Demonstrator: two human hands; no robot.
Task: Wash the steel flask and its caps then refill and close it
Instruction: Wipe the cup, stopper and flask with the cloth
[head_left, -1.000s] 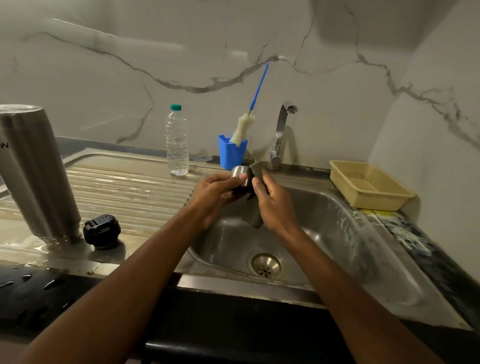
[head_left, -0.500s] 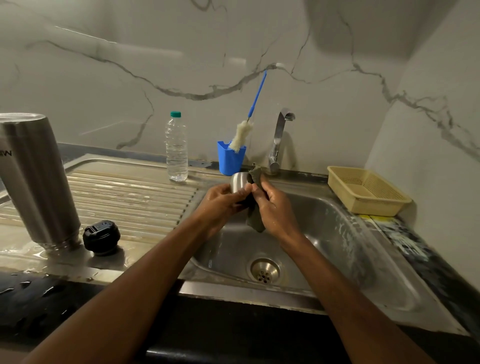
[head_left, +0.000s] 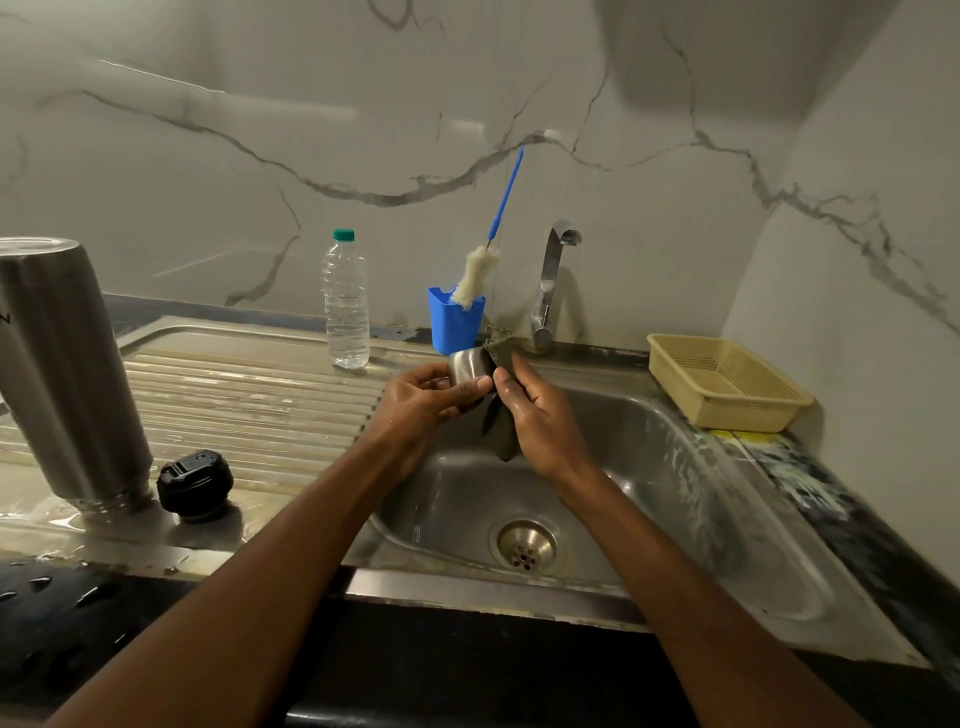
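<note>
the steel flask (head_left: 65, 374) stands inverted on the ribbed drainboard (head_left: 249, 395) at far left; the only readable writing is a dark letter "n" at the frame edge on its wall, the rest of the marking being cut off. the black inner cap (head_left: 195, 484) sits just beside the flask base on the wet steel. the left hand (head_left: 426, 402) grips the steel outer cap (head_left: 470, 365) above the sink basin (head_left: 649, 467), thumb and fingers curled round its wall. the right hand (head_left: 540, 421) pinches a dark scrub pad (head_left: 500, 400) against the open end of the cap, the pad hanging down below the fingers. behind the hands, a clear water bottle (head_left: 345, 306) with a green lid carries no legible label. a blue holder (head_left: 454, 325) contains a bottle brush (head_left: 480, 265) with a blue handle leaning to the right. the tap (head_left: 550, 286) rises at the basin rear. a beige plastic basket (head_left: 727, 382) rests on the dark counter at right. the drain (head_left: 525, 544) lies at the basin floor. water droplets cover the black counter edge at lower left. the walls are white marble-pattern panels with grey veining.
</note>
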